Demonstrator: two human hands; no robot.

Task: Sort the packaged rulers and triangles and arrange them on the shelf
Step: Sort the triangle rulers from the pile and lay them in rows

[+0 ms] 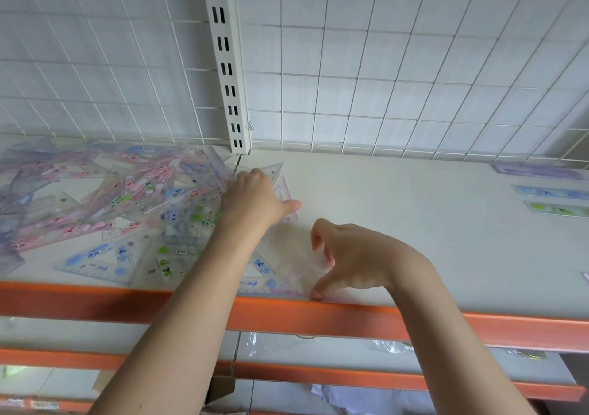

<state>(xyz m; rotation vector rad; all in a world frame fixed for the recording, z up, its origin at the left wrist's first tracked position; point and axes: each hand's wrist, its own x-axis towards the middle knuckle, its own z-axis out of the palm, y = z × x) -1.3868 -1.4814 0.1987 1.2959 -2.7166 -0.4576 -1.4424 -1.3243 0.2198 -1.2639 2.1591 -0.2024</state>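
Observation:
A loose pile of packaged rulers and triangles (105,201), printed in pink, blue and green, covers the left half of the white shelf (398,223). My left hand (251,197) reaches to the pile's right edge, fingers curled down on a pink-edged triangle (285,191) lying beside the pile. My right hand (347,258) pinches a clear packaged triangle (287,264) at the shelf's front edge, thumb at its near corner. Three packaged rulers lie in a row at the far right: purple (541,170), blue (551,193), green (557,209).
A white wire grid (382,63) backs the shelf, with a slotted upright post (228,63) at its middle. An orange beam (287,312) runs along the shelf front. Lower shelves below hold scraps of plastic wrap (392,346).

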